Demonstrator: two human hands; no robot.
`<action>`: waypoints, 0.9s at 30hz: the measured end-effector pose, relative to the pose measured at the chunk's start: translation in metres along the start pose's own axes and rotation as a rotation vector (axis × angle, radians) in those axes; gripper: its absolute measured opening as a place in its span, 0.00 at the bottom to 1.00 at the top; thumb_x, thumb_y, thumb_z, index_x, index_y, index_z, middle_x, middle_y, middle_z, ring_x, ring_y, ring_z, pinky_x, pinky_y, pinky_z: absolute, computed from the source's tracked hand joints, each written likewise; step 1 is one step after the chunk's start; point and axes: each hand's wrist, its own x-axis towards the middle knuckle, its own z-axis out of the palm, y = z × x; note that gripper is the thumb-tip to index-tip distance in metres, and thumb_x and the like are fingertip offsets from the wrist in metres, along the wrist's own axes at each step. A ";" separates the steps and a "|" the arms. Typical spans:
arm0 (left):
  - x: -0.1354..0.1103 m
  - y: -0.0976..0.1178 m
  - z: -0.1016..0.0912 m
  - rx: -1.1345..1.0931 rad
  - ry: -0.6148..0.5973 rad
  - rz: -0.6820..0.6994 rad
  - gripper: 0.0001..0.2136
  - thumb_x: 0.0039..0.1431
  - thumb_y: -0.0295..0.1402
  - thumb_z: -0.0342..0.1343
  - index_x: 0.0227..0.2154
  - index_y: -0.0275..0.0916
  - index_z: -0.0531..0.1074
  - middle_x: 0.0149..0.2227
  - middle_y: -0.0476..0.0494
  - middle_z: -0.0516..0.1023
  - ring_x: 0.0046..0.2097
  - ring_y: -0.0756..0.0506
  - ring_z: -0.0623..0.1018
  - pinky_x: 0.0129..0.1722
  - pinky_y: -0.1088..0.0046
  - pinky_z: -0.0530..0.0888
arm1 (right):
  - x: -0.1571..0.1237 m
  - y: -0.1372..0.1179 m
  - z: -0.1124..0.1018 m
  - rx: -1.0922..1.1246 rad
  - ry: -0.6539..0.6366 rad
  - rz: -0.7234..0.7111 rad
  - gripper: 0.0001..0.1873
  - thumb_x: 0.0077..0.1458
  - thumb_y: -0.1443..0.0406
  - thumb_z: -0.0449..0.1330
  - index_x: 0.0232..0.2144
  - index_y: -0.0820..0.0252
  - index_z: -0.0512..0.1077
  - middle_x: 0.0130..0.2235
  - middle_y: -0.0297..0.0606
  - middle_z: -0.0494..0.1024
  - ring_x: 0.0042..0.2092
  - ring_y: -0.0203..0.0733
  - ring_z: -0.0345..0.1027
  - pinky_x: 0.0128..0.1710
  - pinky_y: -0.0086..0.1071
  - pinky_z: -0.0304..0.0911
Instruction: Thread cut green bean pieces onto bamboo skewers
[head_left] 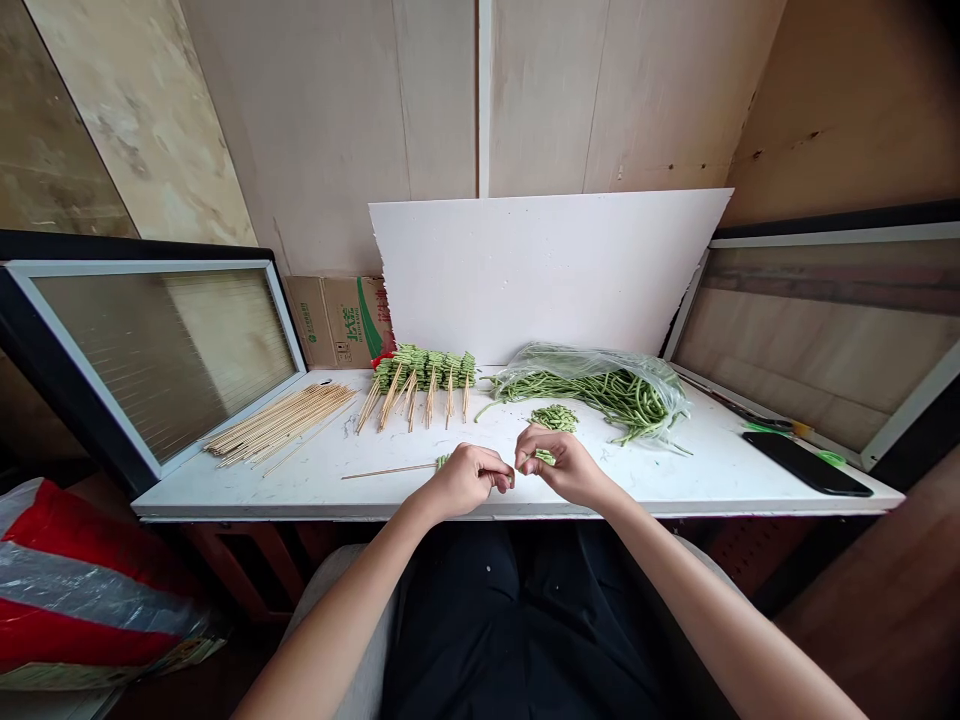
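A: In the head view, what is the left hand [472,480] doing?
B: It sits at the lower centre, fingers curled shut around a thin skewer [390,471]. The skewer's bare length points toward the left of the frame, and a few green bean pieces [441,461] show on it just beside the knuckles.

A: And the right hand [559,465]?
B: Right next to it, thumb and forefinger bent toward each other. I cannot tell whether they pinch a piece.

A: Where are the other beans?
B: A small pile of cut pieces [555,417] lies just above the right hand. Beyond it, right of centre, long whole beans [637,402] lie in a clear plastic bag [540,358].

A: Left of centre?
B: Filled skewers [427,372] lie together, bare ends toward the person. Farther left, a bundle of bare skewers [281,423] is fanned across the white table [660,480].

A: Far right?
B: A black phone [806,463], lying flat near the table's edge.
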 end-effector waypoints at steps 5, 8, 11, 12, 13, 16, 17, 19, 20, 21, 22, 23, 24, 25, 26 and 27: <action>-0.001 0.009 -0.002 -0.007 -0.021 -0.111 0.10 0.61 0.23 0.57 0.33 0.38 0.85 0.32 0.43 0.85 0.33 0.47 0.81 0.36 0.73 0.75 | 0.000 0.019 -0.016 -0.016 0.156 0.055 0.14 0.62 0.51 0.68 0.36 0.54 0.82 0.37 0.42 0.82 0.42 0.49 0.75 0.42 0.41 0.70; -0.001 0.008 -0.002 0.047 -0.020 -0.122 0.09 0.64 0.28 0.59 0.36 0.39 0.86 0.33 0.43 0.85 0.35 0.45 0.81 0.39 0.71 0.75 | -0.006 0.049 -0.030 -0.277 0.149 0.118 0.17 0.62 0.48 0.66 0.36 0.54 0.84 0.39 0.45 0.81 0.45 0.53 0.73 0.40 0.41 0.69; -0.001 0.005 -0.002 0.076 -0.033 -0.120 0.08 0.65 0.29 0.60 0.37 0.39 0.86 0.34 0.44 0.85 0.37 0.45 0.82 0.39 0.71 0.75 | -0.017 0.087 -0.045 -0.493 0.176 0.213 0.22 0.61 0.46 0.64 0.34 0.56 0.85 0.36 0.46 0.80 0.42 0.53 0.72 0.40 0.42 0.68; -0.001 0.005 -0.002 0.078 -0.034 -0.119 0.08 0.65 0.29 0.60 0.38 0.39 0.86 0.34 0.44 0.85 0.37 0.45 0.82 0.40 0.71 0.75 | -0.021 0.100 -0.050 -0.536 0.168 0.256 0.22 0.61 0.46 0.63 0.34 0.57 0.85 0.35 0.46 0.80 0.40 0.53 0.72 0.40 0.43 0.68; 0.000 0.005 -0.002 0.077 -0.033 -0.119 0.08 0.65 0.29 0.61 0.38 0.39 0.86 0.34 0.43 0.85 0.37 0.45 0.82 0.40 0.71 0.74 | -0.025 0.111 -0.054 -0.566 0.149 0.295 0.22 0.61 0.47 0.62 0.33 0.57 0.85 0.34 0.45 0.81 0.39 0.52 0.72 0.41 0.43 0.68; 0.000 0.008 -0.003 0.076 -0.032 -0.128 0.08 0.65 0.30 0.61 0.39 0.38 0.86 0.35 0.43 0.86 0.37 0.45 0.82 0.41 0.71 0.74 | -0.035 0.132 -0.065 -0.580 0.075 0.405 0.21 0.61 0.48 0.62 0.33 0.58 0.85 0.33 0.45 0.83 0.37 0.51 0.73 0.39 0.40 0.66; 0.000 0.009 -0.004 0.077 -0.033 -0.135 0.08 0.65 0.31 0.61 0.39 0.38 0.86 0.35 0.43 0.86 0.37 0.45 0.82 0.41 0.71 0.74 | -0.038 0.135 -0.068 -0.570 0.056 0.439 0.21 0.60 0.49 0.62 0.33 0.59 0.85 0.34 0.45 0.84 0.37 0.51 0.74 0.38 0.39 0.66; 0.000 0.010 -0.004 0.078 -0.040 -0.151 0.08 0.65 0.31 0.61 0.39 0.38 0.86 0.35 0.43 0.86 0.37 0.45 0.82 0.41 0.71 0.74 | -0.040 0.137 -0.071 -0.551 0.026 0.492 0.21 0.60 0.48 0.62 0.34 0.58 0.85 0.36 0.46 0.85 0.38 0.51 0.75 0.36 0.37 0.65; -0.001 0.010 -0.005 0.077 -0.044 -0.157 0.08 0.65 0.32 0.61 0.39 0.39 0.86 0.36 0.43 0.86 0.38 0.45 0.82 0.41 0.71 0.74 | -0.040 0.137 -0.071 -0.546 0.009 0.512 0.22 0.60 0.48 0.62 0.34 0.58 0.85 0.36 0.46 0.85 0.38 0.51 0.76 0.36 0.36 0.65; -0.001 0.009 -0.005 0.077 -0.049 -0.163 0.08 0.65 0.32 0.62 0.39 0.39 0.86 0.37 0.43 0.86 0.38 0.45 0.82 0.41 0.71 0.74 | -0.041 0.136 -0.072 -0.546 -0.006 0.526 0.22 0.60 0.47 0.62 0.34 0.58 0.85 0.36 0.45 0.85 0.38 0.51 0.76 0.36 0.36 0.64; -0.001 0.009 -0.004 0.076 -0.054 -0.168 0.08 0.65 0.33 0.62 0.39 0.39 0.86 0.38 0.43 0.87 0.39 0.44 0.82 0.41 0.71 0.74 | -0.041 0.135 -0.072 -0.549 -0.018 0.536 0.23 0.61 0.46 0.62 0.34 0.58 0.85 0.36 0.46 0.86 0.38 0.51 0.77 0.35 0.36 0.64; -0.002 0.008 -0.004 0.076 -0.061 -0.172 0.08 0.65 0.33 0.62 0.39 0.40 0.86 0.39 0.43 0.87 0.40 0.44 0.82 0.42 0.71 0.74 | -0.041 0.134 -0.072 -0.554 -0.026 0.543 0.24 0.61 0.45 0.61 0.34 0.58 0.85 0.36 0.46 0.86 0.37 0.51 0.77 0.35 0.36 0.64; -0.002 0.007 -0.004 0.078 -0.066 -0.177 0.08 0.65 0.33 0.62 0.40 0.40 0.86 0.39 0.43 0.87 0.40 0.44 0.83 0.42 0.70 0.75 | -0.041 0.133 -0.072 -0.562 -0.031 0.544 0.26 0.62 0.44 0.60 0.34 0.58 0.85 0.36 0.46 0.86 0.37 0.51 0.77 0.35 0.36 0.64; -0.002 0.005 -0.003 0.080 -0.070 -0.180 0.08 0.65 0.33 0.62 0.40 0.41 0.86 0.39 0.43 0.87 0.41 0.44 0.83 0.43 0.70 0.75 | -0.041 0.132 -0.072 -0.575 -0.031 0.540 0.27 0.63 0.44 0.58 0.34 0.59 0.84 0.35 0.47 0.85 0.36 0.51 0.77 0.34 0.36 0.63; -0.002 0.004 -0.003 0.084 -0.071 -0.182 0.08 0.65 0.34 0.62 0.40 0.41 0.86 0.39 0.44 0.87 0.41 0.44 0.83 0.43 0.70 0.75 | -0.041 0.132 -0.072 -0.589 -0.030 0.530 0.28 0.64 0.43 0.57 0.33 0.59 0.84 0.35 0.47 0.85 0.36 0.51 0.76 0.34 0.36 0.63; -0.002 0.004 -0.003 0.088 -0.070 -0.181 0.08 0.65 0.34 0.62 0.40 0.42 0.86 0.40 0.44 0.87 0.42 0.44 0.83 0.44 0.70 0.74 | -0.040 0.131 -0.073 -0.600 -0.030 0.519 0.30 0.66 0.43 0.55 0.33 0.59 0.84 0.34 0.48 0.85 0.35 0.51 0.76 0.34 0.37 0.62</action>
